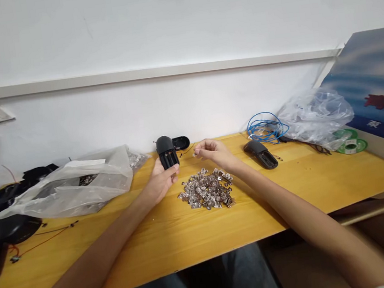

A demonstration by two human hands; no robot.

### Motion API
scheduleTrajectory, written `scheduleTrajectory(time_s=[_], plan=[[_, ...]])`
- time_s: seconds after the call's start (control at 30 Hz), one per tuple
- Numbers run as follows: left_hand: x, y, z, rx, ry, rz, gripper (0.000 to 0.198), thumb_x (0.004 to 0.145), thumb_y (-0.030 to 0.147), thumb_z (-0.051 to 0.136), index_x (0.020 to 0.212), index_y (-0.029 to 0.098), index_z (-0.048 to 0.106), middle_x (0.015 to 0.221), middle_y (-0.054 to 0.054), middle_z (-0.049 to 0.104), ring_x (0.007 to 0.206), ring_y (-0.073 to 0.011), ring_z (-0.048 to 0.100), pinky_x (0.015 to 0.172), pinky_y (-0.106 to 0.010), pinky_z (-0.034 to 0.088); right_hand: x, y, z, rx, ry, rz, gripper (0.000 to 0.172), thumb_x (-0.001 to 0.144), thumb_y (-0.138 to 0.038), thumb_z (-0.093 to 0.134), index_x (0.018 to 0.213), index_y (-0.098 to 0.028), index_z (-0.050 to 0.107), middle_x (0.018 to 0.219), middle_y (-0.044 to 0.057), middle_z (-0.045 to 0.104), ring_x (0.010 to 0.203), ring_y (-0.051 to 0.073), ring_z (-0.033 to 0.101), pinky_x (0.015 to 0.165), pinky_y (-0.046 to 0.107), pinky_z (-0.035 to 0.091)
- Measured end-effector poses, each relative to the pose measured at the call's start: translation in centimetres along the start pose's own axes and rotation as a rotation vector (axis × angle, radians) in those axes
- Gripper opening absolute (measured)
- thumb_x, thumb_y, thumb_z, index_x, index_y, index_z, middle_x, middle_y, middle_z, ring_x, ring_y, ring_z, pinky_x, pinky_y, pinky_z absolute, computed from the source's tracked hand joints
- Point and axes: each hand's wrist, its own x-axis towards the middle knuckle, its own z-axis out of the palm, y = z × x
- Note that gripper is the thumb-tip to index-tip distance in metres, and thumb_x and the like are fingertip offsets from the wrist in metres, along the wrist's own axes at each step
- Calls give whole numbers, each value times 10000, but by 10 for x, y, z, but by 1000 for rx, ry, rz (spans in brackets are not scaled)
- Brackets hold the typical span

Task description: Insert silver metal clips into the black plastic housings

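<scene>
Over the yellow bench [310, 180], a black housing [167, 153] stands upright in the left hand [161, 178], its slotted side facing the camera and its lower end cupped in the palm. Right beside it, the right hand [212, 153] comes in with thumb and forefinger pinched together on a tiny metal piece [195, 153], too small to make out clearly. Just below the hands sits a heap of silvery clips [207, 189], loose on the wood, with neither hand touching it. Just behind the housing, a second black shell [180, 142] lies on the bench. Further right, a third shell [260, 155] rests near a coil of blue wire [266, 128]. Beyond that, a clear plastic bag [316, 118] slumps against a printed box [372, 87], with green tape rolls [351, 145] at its foot. Over on the left, a big translucent bag [77, 185] lies beside a cluster of black shells [15, 228] trailing red wires [45, 241].
</scene>
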Motion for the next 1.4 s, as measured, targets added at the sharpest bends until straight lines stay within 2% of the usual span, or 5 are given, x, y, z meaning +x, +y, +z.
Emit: scheduleTrajectory(time_s=[0.23,0.47,0.9,1.2,1.4], plan=[[7,-24,-7,284,-29,180,573,786,201,772,1161,290,348,966,20,534,762,-132,533,621,-251,427,-13,2,39,102,-27,46,183,838,-355,798,929,-213,727,919,42,738,800,162,653,780,347,554],[-2,-31,0,289,-72,263,689,779,179,789,1281,308,335,1228,-23,568,1238,-194,564,1014,-305,481,-20,10,55,93,-31,63,207,815,-363,804,912,-196,732,880,42,746,784,168,686,813,362,581],[-10,-32,2,234,-90,218,701,789,106,786,1325,300,378,1293,-30,594,1326,-199,562,1095,-315,463,-28,11,66,-22,92,73,209,829,-350,731,894,-231,573,782,-7,665,721,174,650,702,333,544],[-13,-26,3,221,-1,193,592,765,77,742,1250,288,475,1048,18,597,962,-155,572,864,-256,470,-27,2,57,-57,35,21,359,822,-442,727,984,-256,466,756,-51,561,646,158,529,630,318,426],[-17,-19,8,145,-27,180,591,749,46,727,1236,297,503,957,30,584,838,-150,526,762,-253,452,-25,-8,27,-314,-3,-185,216,907,-333,534,1093,-239,481,955,38,608,800,202,554,735,365,459]])
